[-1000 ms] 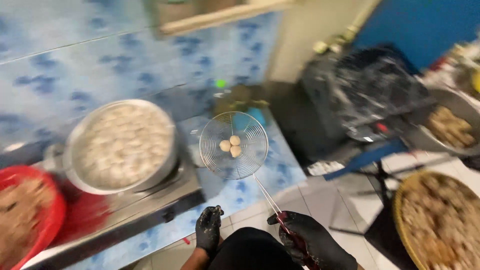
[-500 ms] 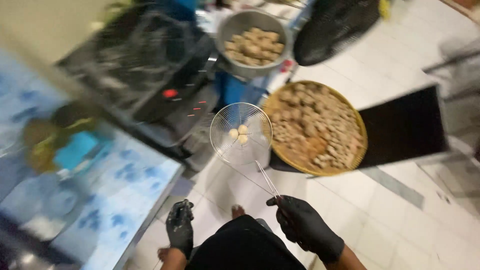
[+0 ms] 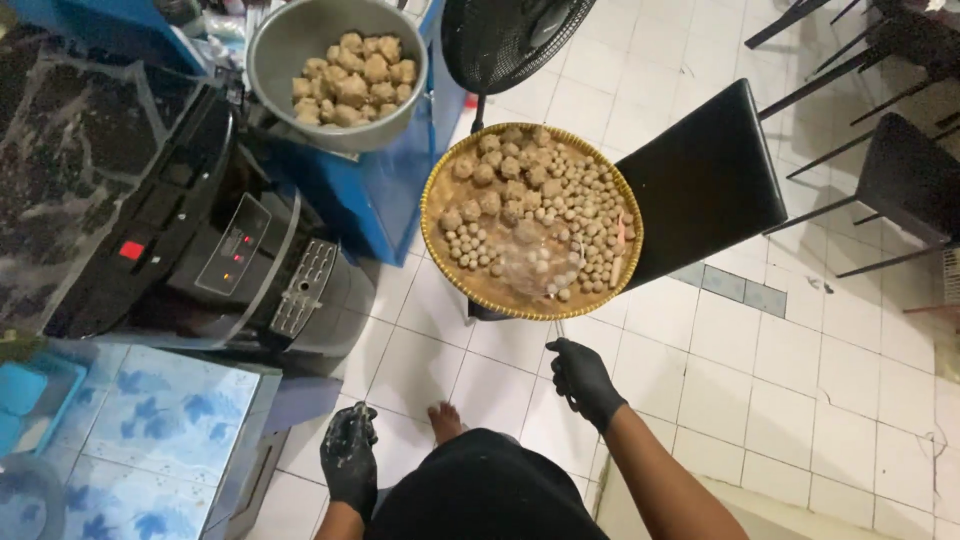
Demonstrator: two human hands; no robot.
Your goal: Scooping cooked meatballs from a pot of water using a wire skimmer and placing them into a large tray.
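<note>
My right hand [image 3: 583, 378], in a black glove, grips the thin handle of a wire skimmer [image 3: 541, 262]. The skimmer's round mesh hovers over the near part of a round woven tray [image 3: 436, 232] heaped with small and larger brown meatballs [image 3: 520, 195]. The tray rests on a black chair [image 3: 706, 178]. My left hand [image 3: 349, 460], also gloved in black and smeared with paste, hangs low beside my body with its fingers loosely curled and nothing in it.
A grey metal bowl [image 3: 279, 52] of larger meatballs sits on a blue stand at the top. A black machine [image 3: 190, 230] fills the left. A blue patterned counter [image 3: 160, 430] is at lower left. A black fan [image 3: 510, 35] and more black chairs [image 3: 900, 170] stand on the white tiled floor.
My view swung right from the pot and counter to the floor. The skimmer with its few meatballs travelled across and now sits over the woven tray.
</note>
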